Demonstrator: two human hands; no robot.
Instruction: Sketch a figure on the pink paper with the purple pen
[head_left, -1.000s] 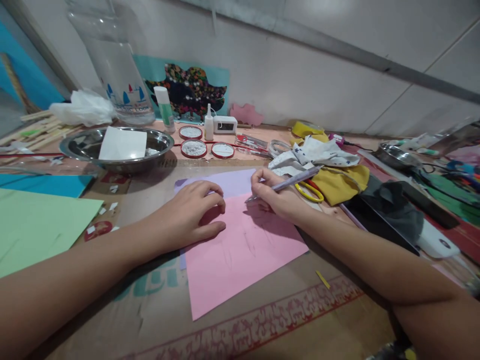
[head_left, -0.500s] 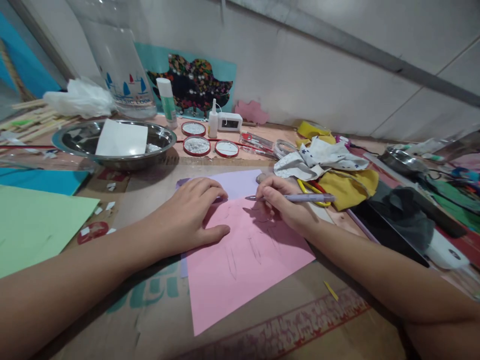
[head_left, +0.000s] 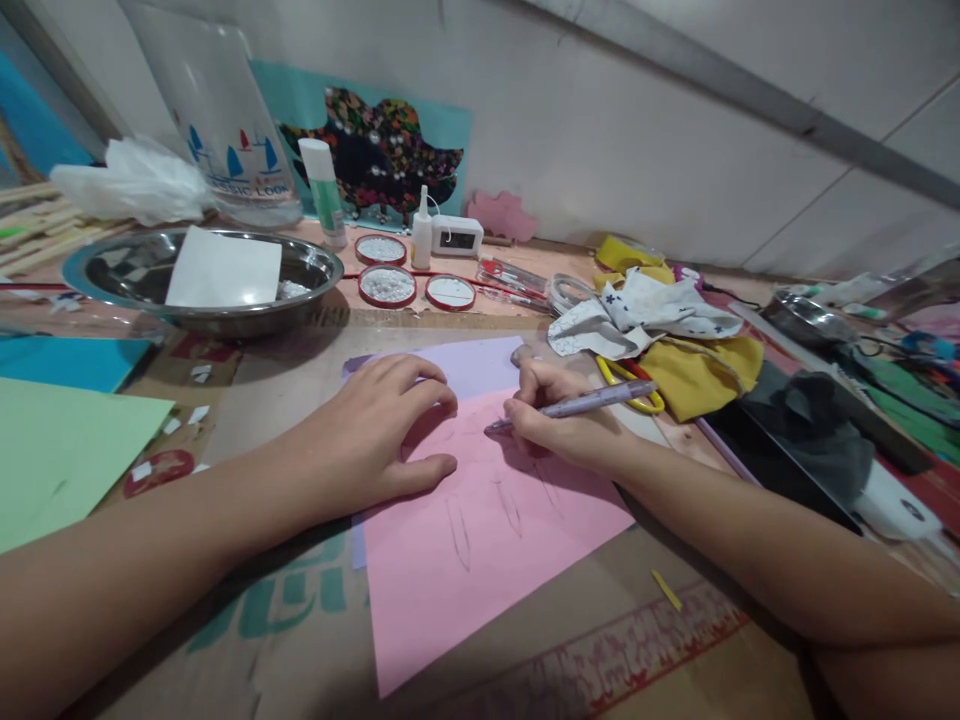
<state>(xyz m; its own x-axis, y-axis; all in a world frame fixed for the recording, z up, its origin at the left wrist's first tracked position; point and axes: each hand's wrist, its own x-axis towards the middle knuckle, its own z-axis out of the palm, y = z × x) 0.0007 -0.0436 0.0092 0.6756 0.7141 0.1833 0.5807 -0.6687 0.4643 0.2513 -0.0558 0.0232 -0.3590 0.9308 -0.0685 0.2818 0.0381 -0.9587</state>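
Observation:
A pink sheet of paper (head_left: 480,560) lies on the cardboard-covered table, over a lilac sheet (head_left: 480,362). Faint pencil lines show on the pink sheet. My left hand (head_left: 379,430) rests palm down on the pink sheet's left part, fingers curled loosely and spread. My right hand (head_left: 566,420) is closed round a lilac pen (head_left: 585,404), whose tip touches the pink sheet near its top edge, close to my left fingertips.
A steel bowl (head_left: 97,275) holding a white card stands at the back left, with three red-rimmed lids of beads (head_left: 386,285), a glue stick (head_left: 324,200) and a glue bottle (head_left: 422,230) behind. Yellow-handled scissors (head_left: 637,400) and cloth pieces (head_left: 660,320) lie right. Green paper (head_left: 67,450) lies left.
My right hand has shifted the pen tip a little to the left and down along the pink sheet. My left hand has stayed on the paper. The camera has tilted slightly.

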